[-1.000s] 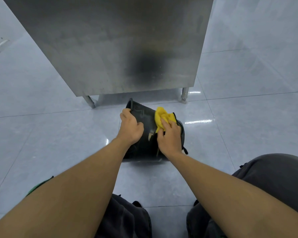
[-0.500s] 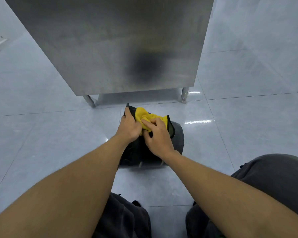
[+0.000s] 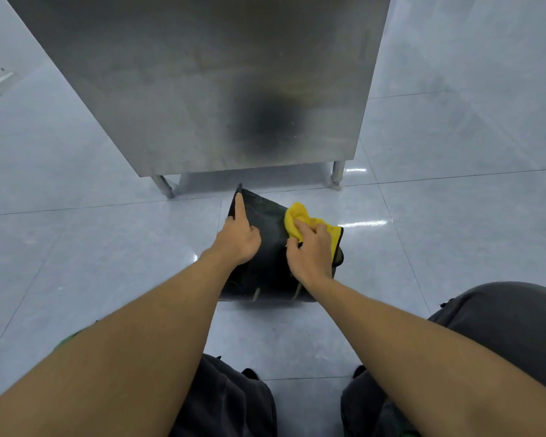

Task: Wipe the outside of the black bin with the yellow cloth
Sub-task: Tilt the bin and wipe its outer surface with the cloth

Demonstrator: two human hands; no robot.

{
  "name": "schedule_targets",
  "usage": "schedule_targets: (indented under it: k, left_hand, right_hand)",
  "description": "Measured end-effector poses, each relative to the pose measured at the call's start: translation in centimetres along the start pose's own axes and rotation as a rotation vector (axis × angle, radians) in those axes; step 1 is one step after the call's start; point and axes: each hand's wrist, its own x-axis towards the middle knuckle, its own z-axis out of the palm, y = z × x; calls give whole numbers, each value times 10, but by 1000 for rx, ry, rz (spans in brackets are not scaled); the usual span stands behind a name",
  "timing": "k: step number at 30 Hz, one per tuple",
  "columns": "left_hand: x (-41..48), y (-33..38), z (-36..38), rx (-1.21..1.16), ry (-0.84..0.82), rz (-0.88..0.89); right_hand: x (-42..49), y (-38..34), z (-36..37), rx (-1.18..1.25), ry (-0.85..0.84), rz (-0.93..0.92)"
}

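Note:
The black bin [image 3: 270, 244] lies on its side on the tiled floor, just in front of me. My left hand [image 3: 238, 236] rests on its upper left side, forefinger stretched along the far edge, steadying it. My right hand [image 3: 312, 253] is closed on the bunched yellow cloth [image 3: 300, 220] and presses it against the bin's upper right side. Part of the bin's right end is hidden behind the cloth and hand.
A stainless steel cabinet [image 3: 202, 83] on short legs [image 3: 337, 175] stands right behind the bin. Pale glossy floor tiles [image 3: 92, 253] spread to both sides. My knees in dark trousers [image 3: 501, 329] frame the bottom of the view.
My right hand has swept the cloth from the bin's upper left, beside my left hand, over to the upper right. My left forefinger has stretched out along the bin's edge.

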Motion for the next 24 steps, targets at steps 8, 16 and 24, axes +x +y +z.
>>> schedule_targets:
  k: [8, 16, 24]
  left_hand:
    - [-2, 4, 4, -97, 52, 4]
    - [-1, -4, -3, 3, 10, -47]
    - [0, 0, 1, -37, 14, -42]
  right_hand:
    - [-2, -5, 6, 38, -7, -115]
    - [15, 30, -5, -81, 1, 349]
    - [-3, -15, 6, 12, -8, -121]
